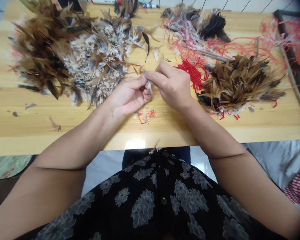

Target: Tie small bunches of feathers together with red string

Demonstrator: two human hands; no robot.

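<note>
Both hands meet over the middle of the wooden table [72, 125]. My left hand [131, 95] is palm up, with its thumb and forefinger pinched on a small feather [149, 87] whose pale fluff shows between the hands. My right hand [173, 83] closes in from the other side, its fingertips pressed together at the same feather; the rest of it is hidden by the fingers. To the left lies a big heap of brown and grey feathers [95, 56]. Red cords [193, 73] lie in a bundle just beyond my right hand.
A pile of brown feathers [242, 83] sits at the right. Behind it are tangled pink and white strings [185, 30], black feathers [215, 26] and a thin stick [216, 55]. A dark frame [293, 63] stands at the right edge. Red scraps [147, 115] lie near my wrists.
</note>
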